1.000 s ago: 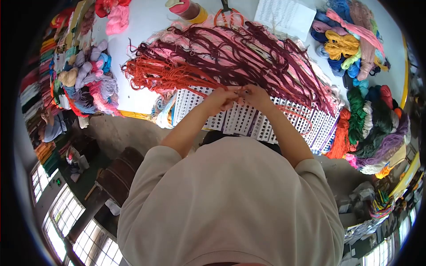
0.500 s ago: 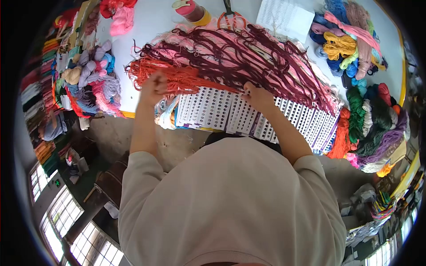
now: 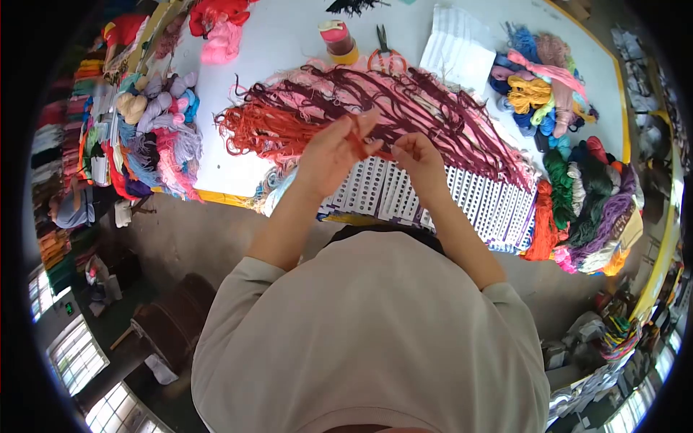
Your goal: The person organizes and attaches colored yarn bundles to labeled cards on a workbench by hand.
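Note:
A bundle of red-orange yarn [image 3: 271, 133] lies across the left part of a wide spread of maroon and pink yarn [image 3: 440, 119]. My left hand [image 3: 336, 151] is around the right end of the red-orange strands, its fingers curled with strands among them. Close to its right, my right hand [image 3: 420, 162] pinches the tip of the same strands between thumb and fingers. Beneath both hands are white cards with rows of dark round holes or samples [image 3: 462, 195], along the table's near edge.
Orange-handled scissors [image 3: 386, 59], a pink-and-yellow container [image 3: 338, 43] and a white printed sheet [image 3: 457, 47] lie beyond the yarn. Colourful skeins [image 3: 534, 94] are heaped at the right, others [image 3: 155, 123] at the left. A brown cylindrical object [image 3: 173, 317] stands on the floor at lower left.
My left hand has moved right, from the middle of the red-orange bundle to its end beside my right hand. My right hand has barely moved. The camera view has shifted slightly.

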### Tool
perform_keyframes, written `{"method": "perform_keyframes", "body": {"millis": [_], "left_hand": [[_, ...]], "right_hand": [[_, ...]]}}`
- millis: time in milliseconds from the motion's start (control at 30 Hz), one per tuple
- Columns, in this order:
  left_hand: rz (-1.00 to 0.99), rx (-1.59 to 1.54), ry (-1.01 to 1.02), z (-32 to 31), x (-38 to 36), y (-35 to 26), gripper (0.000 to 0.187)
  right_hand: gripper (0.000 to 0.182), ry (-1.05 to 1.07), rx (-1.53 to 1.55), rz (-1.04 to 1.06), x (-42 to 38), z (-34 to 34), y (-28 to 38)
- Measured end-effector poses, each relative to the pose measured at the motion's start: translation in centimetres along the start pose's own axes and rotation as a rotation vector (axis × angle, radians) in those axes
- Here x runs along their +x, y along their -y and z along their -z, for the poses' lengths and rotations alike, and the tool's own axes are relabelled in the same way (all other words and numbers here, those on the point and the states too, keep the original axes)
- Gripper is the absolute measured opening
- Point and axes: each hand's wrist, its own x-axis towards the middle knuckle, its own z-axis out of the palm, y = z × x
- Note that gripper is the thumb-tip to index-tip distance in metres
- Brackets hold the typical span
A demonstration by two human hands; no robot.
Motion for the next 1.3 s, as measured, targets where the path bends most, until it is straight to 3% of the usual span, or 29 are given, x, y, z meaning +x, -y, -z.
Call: {"method": "perform_keyframes", "body": {"millis": [133,433,633,800,1067,1300], "left_hand": [[-0.001,0.054,0.124,-2.2,-1.7,0.4,0.041],[0.065,0.468,0.196,-4.3,-4.6,-0.1,0.036],[-0.079,0.446,0.151,-4.5,-5.1,0.5,0.033],[-0.048,0.373,0.186,-4.1,-5.4,0.1,0.032],[-0.107,0.426,0.204,-3.9,-5.1,0.5,0.028],[-0.045,0.266,0.237,-4.4,-5.1,-0.2,0.039]], "right_hand": [[0.014,-0.019,0.110,0.058,-3.8,-2.6,6.2],[0.012,-0.039,0.196,0.132,-6.9,-4.2,6.7],[0.007,-0.081,0.197,0.175,-7.8,-5.0,6.7],[0.006,-0.034,0.396,0.065,-8.1,-4.6,6.5],[0.005,-0.022,0.497,0.062,-8.4,-4.7,6.9],[0.006,-0.009,0.534,0.115,-8.2,-4.3,6.9]]}}
